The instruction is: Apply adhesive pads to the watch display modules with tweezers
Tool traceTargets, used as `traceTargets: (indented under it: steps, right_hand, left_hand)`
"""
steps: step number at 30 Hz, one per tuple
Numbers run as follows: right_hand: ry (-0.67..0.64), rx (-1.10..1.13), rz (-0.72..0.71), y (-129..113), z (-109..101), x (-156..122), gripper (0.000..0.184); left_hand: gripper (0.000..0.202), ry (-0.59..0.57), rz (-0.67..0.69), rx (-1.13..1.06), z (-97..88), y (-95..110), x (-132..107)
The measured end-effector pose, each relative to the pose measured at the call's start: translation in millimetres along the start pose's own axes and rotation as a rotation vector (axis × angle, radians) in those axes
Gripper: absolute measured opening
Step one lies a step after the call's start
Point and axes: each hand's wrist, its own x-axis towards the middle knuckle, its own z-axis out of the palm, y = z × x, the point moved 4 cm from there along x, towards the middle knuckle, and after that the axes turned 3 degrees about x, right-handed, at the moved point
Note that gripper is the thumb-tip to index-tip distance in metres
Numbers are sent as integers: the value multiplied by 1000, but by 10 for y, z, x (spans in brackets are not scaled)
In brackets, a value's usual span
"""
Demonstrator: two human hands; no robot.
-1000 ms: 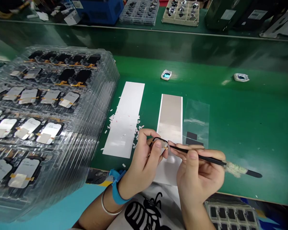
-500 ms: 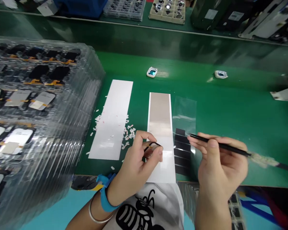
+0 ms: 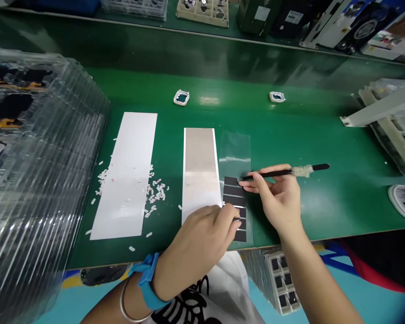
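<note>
My right hand [image 3: 278, 198] grips black tweezers [image 3: 280, 172], whose tips touch the top black rectangle on a clear film strip [image 3: 234, 148]. Several black rectangles [image 3: 234, 191] lie in a column on that film. My left hand [image 3: 202, 238] is curled, knuckles up. Its fingertips pinch a small dark part [image 3: 237, 220] and rest on the lower end of the column. A blue wrist strap and a metal bangle circle the left wrist. Just left of the film lies a silver-grey strip [image 3: 200, 166].
A white strip [image 3: 126, 175] lies further left with small white scraps [image 3: 155, 193] scattered beside it. A tall stack of clear trays [image 3: 37, 157] fills the left side. Two small white housings [image 3: 181, 97] [image 3: 277, 96] sit on the green mat; more trays [image 3: 391, 121] stand at right.
My left hand has dropped from in front of me onto the film strip. My right hand has swung the tweezers away from the held part to the top black rectangle. The view has shifted right.
</note>
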Motion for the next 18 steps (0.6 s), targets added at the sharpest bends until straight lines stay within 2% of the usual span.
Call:
traceTargets:
  steps: [12,18]
  right_hand:
    - [-5,26,-19,59,-3,25,38]
    - [42,34,-45,68,3,45,40]
  left_hand:
    - [8,21,-44,-85,17,-57,0]
    - [7,29,-54,-104,7,-57,3]
